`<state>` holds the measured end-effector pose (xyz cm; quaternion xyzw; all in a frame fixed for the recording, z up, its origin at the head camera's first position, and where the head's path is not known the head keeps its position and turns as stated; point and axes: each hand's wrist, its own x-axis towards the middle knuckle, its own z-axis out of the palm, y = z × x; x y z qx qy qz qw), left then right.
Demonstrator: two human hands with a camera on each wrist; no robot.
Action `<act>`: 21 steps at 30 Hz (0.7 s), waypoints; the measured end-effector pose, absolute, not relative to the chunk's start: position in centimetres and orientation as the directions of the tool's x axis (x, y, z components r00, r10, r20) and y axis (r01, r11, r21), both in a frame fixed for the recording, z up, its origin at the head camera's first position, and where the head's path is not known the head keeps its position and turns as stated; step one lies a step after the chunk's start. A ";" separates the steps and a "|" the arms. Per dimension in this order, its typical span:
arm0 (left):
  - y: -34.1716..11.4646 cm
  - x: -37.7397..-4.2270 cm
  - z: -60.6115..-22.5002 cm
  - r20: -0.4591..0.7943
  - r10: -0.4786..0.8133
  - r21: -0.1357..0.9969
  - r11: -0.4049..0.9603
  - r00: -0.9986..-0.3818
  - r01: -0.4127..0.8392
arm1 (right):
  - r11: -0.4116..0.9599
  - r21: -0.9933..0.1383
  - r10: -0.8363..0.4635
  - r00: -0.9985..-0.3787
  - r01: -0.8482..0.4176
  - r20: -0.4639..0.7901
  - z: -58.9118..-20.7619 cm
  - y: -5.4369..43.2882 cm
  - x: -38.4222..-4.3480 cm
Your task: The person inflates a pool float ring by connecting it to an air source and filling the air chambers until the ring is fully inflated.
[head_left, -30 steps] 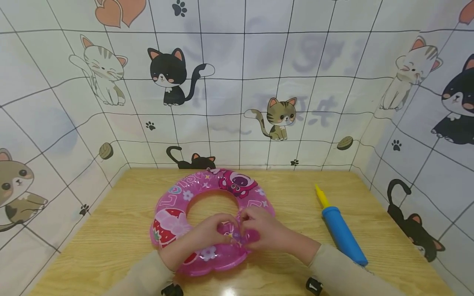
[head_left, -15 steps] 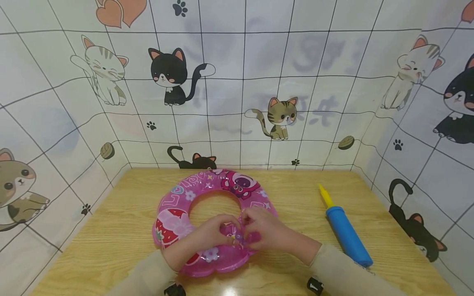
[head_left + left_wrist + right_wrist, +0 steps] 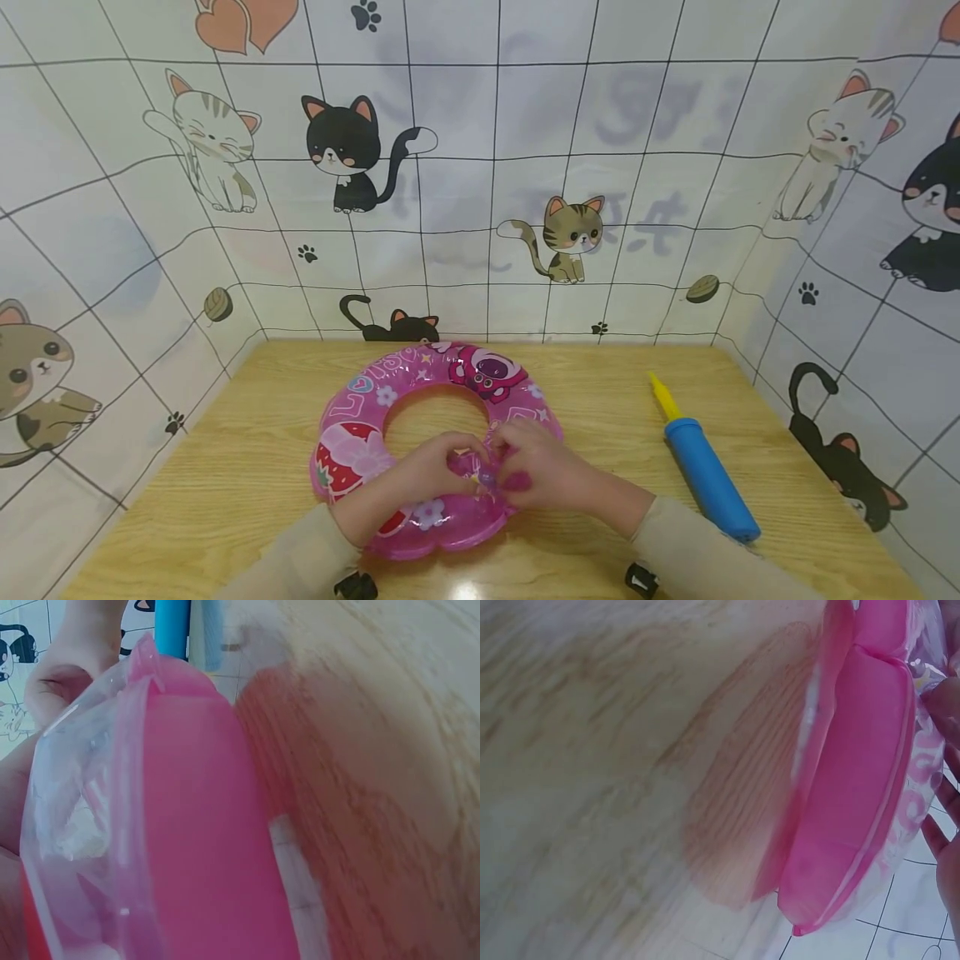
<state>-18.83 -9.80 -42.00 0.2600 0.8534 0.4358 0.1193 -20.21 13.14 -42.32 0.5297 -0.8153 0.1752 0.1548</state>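
Note:
A pink inflatable swim ring (image 3: 352, 400) printed with strawberries, flowers and a cartoon bear lies on the wooden table. At its near right part, my left hand (image 3: 431, 471) and right hand (image 3: 543, 467) meet, thumbs and fingers bent together. Both pinch the ring's film around a small clear part, seemingly the valve, mostly hidden by the fingers. In the left wrist view the ring's smooth pink side (image 3: 210, 825) fills the middle, with finger parts at the left edge. Fingers (image 3: 945, 795) appear beside the ring (image 3: 855, 772) in the right wrist view.
To the right lies a blue hand pump (image 3: 708, 479) with a yellow nozzle (image 3: 663, 396) pointing toward the back. The wooden table (image 3: 592, 383) ends at a wall sheet (image 3: 457, 192) printed with cats and grid lines, which also rises on both sides.
Both hands stay at the same spot on the swim ring, with only slight finger movement. The whole scene shifts a little to the right in the head view.

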 end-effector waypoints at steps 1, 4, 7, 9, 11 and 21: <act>-9.8 -18.8 -42.0 0.019 0.545 0.805 0.490 -0.838 0.336 | 0.374 -0.128 -0.809 -0.391 -0.918 0.438 -42.3 13.2 -20.2; -9.7 -18.8 -42.0 0.001 0.536 0.805 0.501 -0.844 0.318 | 0.364 -0.146 -0.813 -0.391 -0.920 0.433 -42.2 13.6 -20.2; -9.6 -18.7 -41.9 -0.013 0.527 0.806 0.508 -0.850 0.303 | 0.339 -0.151 -0.821 -0.371 -0.928 0.435 -42.1 13.8 -20.4; -9.6 -18.7 -41.9 -0.012 0.527 0.805 0.510 -0.850 0.304 | 0.324 -0.144 -0.828 -0.354 -0.935 0.434 -42.0 14.0 -20.5; -9.5 -18.7 -42.0 -0.004 0.530 0.803 0.508 -0.848 0.313 | 0.310 -0.138 -0.834 -0.339 -0.941 0.435 -41.7 14.1 -20.5; -9.3 -18.5 -42.0 0.009 0.524 0.815 0.490 -0.852 0.310 | 0.298 -0.205 -0.865 -0.354 -0.932 0.355 -39.9 14.4 -20.5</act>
